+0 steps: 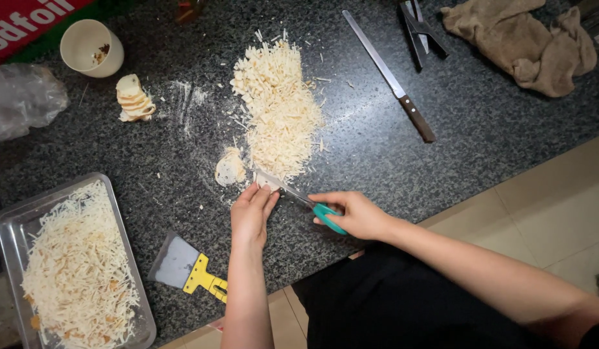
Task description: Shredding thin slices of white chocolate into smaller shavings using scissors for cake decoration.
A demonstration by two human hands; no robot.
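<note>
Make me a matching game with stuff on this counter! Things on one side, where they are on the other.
Things:
1. long knife
2. scraper
3. cup
4. cloth

Places:
A. top left, by the red box
B. top right corner
C. between the tray and the left arm
D. right of the big shred pile

Pairs: 1-D, 2-C, 3-A, 4-B

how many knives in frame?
2. A small knife with a teal handle in the right hand, cutting beside the left hand; a long knife lying on the counter.
</note>
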